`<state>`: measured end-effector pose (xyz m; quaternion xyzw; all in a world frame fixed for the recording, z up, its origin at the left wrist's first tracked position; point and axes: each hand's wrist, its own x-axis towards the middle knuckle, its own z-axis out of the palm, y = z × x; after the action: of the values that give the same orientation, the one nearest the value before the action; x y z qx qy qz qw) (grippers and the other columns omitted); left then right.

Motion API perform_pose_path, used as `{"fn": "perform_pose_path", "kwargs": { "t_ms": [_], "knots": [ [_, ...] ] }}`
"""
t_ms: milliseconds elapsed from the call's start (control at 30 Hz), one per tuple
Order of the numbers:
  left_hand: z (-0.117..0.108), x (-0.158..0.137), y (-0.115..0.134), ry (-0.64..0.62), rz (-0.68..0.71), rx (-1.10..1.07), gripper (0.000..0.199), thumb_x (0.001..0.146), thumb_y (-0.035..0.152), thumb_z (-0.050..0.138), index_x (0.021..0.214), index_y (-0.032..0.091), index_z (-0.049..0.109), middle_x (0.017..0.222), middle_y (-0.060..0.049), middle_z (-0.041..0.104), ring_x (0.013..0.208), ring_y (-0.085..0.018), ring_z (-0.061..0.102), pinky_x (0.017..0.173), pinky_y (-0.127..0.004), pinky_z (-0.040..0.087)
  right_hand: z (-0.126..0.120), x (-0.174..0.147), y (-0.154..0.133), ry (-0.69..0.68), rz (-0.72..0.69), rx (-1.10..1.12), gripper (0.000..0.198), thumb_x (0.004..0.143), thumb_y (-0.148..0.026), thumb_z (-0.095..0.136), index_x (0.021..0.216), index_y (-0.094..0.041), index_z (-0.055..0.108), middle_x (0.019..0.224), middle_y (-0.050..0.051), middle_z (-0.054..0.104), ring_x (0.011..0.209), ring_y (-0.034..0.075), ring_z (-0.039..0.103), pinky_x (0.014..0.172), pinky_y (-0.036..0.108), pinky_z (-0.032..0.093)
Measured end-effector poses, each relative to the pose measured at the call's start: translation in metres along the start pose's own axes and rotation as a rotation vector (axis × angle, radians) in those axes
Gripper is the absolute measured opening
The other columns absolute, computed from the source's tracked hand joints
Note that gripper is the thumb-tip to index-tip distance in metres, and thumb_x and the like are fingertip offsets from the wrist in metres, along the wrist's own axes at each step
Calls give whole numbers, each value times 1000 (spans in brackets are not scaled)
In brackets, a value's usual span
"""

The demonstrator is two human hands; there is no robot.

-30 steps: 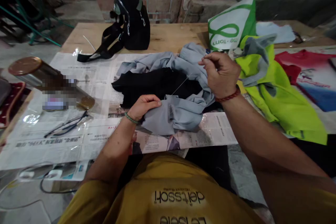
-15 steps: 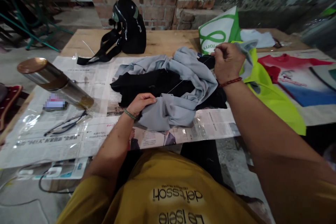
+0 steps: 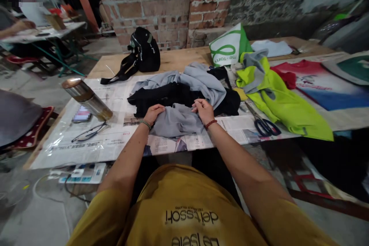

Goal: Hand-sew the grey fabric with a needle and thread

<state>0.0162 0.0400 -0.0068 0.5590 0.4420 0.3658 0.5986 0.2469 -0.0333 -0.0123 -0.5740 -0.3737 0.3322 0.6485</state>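
Grey cloth [image 3: 180, 123] lies bunched at the table's front edge, over a black garment [image 3: 164, 98]. My left hand [image 3: 155, 114] pinches the left end of its upper edge between thumb and fingers. At the right end of that edge is my right hand [image 3: 204, 110], its thumb and fingertips pressed together against or just above the fabric. Whatever is between those fingertips is too small to make out. More of the grey cloth loops behind the black garment. Dark-handled scissors [image 3: 266, 127] rest to the right of my right hand.
At the left stand a steel flask [image 3: 88, 100], a phone [image 3: 81, 114] and glasses [image 3: 89, 132]. Behind are a black bag [image 3: 148, 52] and a green-white bag [image 3: 227, 48]. A neon-yellow garment [image 3: 282, 103] and a red-blue shirt [image 3: 319, 88] lie right. Newspaper [image 3: 112, 146] covers the table.
My right hand has come down and left, from high by the green-white bag to the grey cloth. A thin thread ran up rightward from the cloth before. My left hand keeps its pinch.
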Motion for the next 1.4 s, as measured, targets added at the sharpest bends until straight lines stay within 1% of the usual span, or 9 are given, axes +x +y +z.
{"fn": "perform_pose_path", "kwargs": {
  "t_ms": [100, 200, 400, 600, 733, 867, 1033, 1200, 1400],
  "knots": [
    [8, -7, -3, 49, 78, 81, 27, 56, 38, 70, 68, 15, 64, 63, 1, 59, 62, -12, 47, 64, -25, 38, -17, 5, 10, 35, 7, 163, 25, 76, -39, 63, 86, -18, 58, 68, -3, 64, 48, 7, 59, 51, 21, 45],
    [18, -14, -4, 138, 152, 176, 24, 59, 37, 67, 68, 15, 65, 67, 0, 61, 68, -13, 50, 71, -26, 39, -28, 6, 10, 53, 24, 259, 26, 74, -39, 65, 84, -17, 57, 65, -4, 63, 46, 8, 58, 50, 21, 45],
    [33, -20, -9, 230, 168, 352, 19, 65, 34, 61, 70, 16, 66, 68, 0, 63, 71, -15, 53, 74, -26, 41, -37, -5, 8, 26, 28, 261, 26, 75, -40, 65, 85, -18, 57, 64, -4, 63, 47, 7, 58, 51, 20, 45],
    [34, -15, -17, 272, 175, 506, 21, 68, 34, 60, 75, 16, 68, 71, 0, 65, 75, -17, 54, 75, -26, 42, -48, -9, 10, -9, 28, 292, 23, 76, -39, 63, 83, -18, 58, 66, -4, 63, 48, 7, 60, 51, 19, 45],
    [32, -14, -20, 258, 191, 510, 23, 68, 35, 61, 77, 16, 68, 69, 0, 64, 71, -16, 53, 71, -26, 41, -49, -7, 12, -9, 34, 332, 21, 76, -36, 65, 83, -18, 59, 65, -4, 63, 47, 7, 60, 50, 19, 46],
    [29, -14, -23, 238, 205, 469, 24, 69, 37, 61, 77, 16, 68, 67, 0, 63, 68, -15, 52, 68, -26, 41, -49, -5, 12, 1, 85, 403, 22, 74, -33, 69, 84, -17, 58, 64, -4, 64, 47, 8, 60, 50, 19, 47],
    [26, -14, -27, 233, 237, 414, 23, 68, 38, 61, 74, 17, 68, 69, 1, 64, 70, -16, 54, 70, -27, 42, -50, -1, 13, 19, 105, 418, 24, 72, -26, 70, 90, -17, 57, 69, -2, 67, 59, 11, 67, 51, 18, 49],
    [24, -14, -28, 229, 259, 361, 22, 67, 39, 61, 72, 18, 68, 69, 1, 64, 70, -15, 55, 72, -27, 43, -53, 2, 16, 38, 132, 529, 31, 71, -18, 70, 100, -19, 57, 69, -2, 68, 62, 12, 69, 49, 17, 51],
    [22, -13, -30, 219, 268, 361, 23, 67, 39, 62, 73, 18, 69, 71, 0, 66, 72, -16, 57, 71, -26, 44, -55, 2, 13, 50, 185, 611, 22, 74, -12, 68, 94, -17, 60, 68, 0, 69, 63, 12, 70, 49, 17, 54]
  ]
}}
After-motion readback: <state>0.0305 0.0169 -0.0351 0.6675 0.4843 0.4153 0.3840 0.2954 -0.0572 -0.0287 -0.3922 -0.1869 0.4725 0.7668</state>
